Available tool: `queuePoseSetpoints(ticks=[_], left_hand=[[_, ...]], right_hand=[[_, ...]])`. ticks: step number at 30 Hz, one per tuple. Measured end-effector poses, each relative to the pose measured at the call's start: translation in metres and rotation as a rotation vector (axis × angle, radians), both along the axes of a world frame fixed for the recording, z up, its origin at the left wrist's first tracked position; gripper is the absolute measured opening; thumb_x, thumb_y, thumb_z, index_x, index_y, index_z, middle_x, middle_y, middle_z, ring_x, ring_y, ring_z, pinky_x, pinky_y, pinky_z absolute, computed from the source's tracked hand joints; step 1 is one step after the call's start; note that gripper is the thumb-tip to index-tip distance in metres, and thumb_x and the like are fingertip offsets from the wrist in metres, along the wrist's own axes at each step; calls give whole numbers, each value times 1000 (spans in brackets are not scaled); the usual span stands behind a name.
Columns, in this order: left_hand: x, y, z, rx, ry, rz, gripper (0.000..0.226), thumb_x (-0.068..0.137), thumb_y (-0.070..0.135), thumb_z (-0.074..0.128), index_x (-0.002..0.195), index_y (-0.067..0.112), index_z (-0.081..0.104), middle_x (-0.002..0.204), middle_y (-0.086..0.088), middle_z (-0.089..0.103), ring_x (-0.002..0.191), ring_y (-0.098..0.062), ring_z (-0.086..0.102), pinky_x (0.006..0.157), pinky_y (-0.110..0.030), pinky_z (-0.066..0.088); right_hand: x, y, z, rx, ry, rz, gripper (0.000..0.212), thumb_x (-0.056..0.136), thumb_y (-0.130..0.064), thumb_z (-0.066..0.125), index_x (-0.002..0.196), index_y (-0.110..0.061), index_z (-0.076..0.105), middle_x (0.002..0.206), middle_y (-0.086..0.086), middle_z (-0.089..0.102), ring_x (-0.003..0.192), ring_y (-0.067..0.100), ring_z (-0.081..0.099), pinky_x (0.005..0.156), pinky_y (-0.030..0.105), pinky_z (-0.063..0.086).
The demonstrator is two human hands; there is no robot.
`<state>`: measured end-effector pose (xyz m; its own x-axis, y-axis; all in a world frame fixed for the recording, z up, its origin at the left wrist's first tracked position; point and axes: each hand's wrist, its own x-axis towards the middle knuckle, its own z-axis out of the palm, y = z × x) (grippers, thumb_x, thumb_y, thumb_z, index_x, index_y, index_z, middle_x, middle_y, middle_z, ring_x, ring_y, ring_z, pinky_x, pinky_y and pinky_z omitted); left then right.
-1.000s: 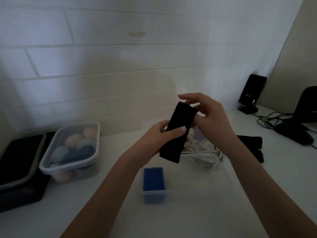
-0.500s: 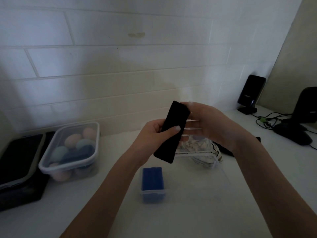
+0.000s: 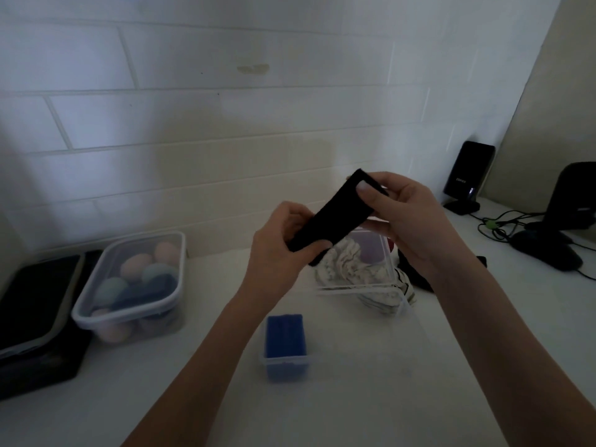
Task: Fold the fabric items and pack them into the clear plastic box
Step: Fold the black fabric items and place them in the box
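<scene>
A narrow folded black fabric strip [image 3: 332, 217] hangs tilted in the air above the counter. My left hand [image 3: 280, 250] pinches its lower end, and my right hand [image 3: 403, 217] pinches its upper end with the thumb on top. Below them stands the clear plastic box [image 3: 358, 287], with white patterned fabric [image 3: 342, 262] and something purple inside. More white striped fabric [image 3: 393, 298] spills at the box's right corner. Another dark fabric piece [image 3: 416, 275] lies on the counter behind my right wrist, mostly hidden.
A small clear tub with blue contents [image 3: 285, 343] sits near the front. A lidded container of pastel egg shapes [image 3: 135, 282] stands at left, beside a black case [image 3: 35, 314]. A black speaker [image 3: 467, 175], cables and a dark mouse [image 3: 548, 253] are at the right.
The black strip has tipped from nearly upright to a slant. My right hand has come back onto its upper end, and my left hand has slid down to its lower end.
</scene>
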<state>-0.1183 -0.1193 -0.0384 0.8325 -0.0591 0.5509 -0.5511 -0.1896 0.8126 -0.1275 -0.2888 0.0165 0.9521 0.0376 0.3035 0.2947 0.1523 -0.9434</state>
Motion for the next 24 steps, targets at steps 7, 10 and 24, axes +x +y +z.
queuePoseSetpoints(ticks=[7, 10, 24], left_hand=[[6, 7, -3, 111, -89, 266, 30, 79, 13, 71, 62, 11, 46, 51, 2, 50, 43, -13, 49, 44, -9, 35], [0, 3, 5, -187, 291, -24, 14, 92, 8, 52, 87, 6, 65, 58, -2, 70, 49, -20, 67, 43, -24, 51], [6, 11, 3, -492, 456, -313, 20, 91, 1, 48, 102, 5, 65, 85, -4, 75, 81, -16, 72, 69, -22, 59]], right_hand=[[-14, 13, 7, -217, -212, 155, 19, 80, 3, 63, 90, -13, 67, 71, -6, 74, 68, 7, 70, 66, 17, 54], [-19, 20, 5, -464, -322, 137, 20, 77, 0, 70, 91, -15, 70, 81, -8, 74, 78, 3, 69, 73, 11, 50], [-15, 29, -6, -783, -481, 109, 20, 79, -10, 72, 95, -22, 71, 87, -12, 70, 86, -2, 65, 80, 7, 46]])
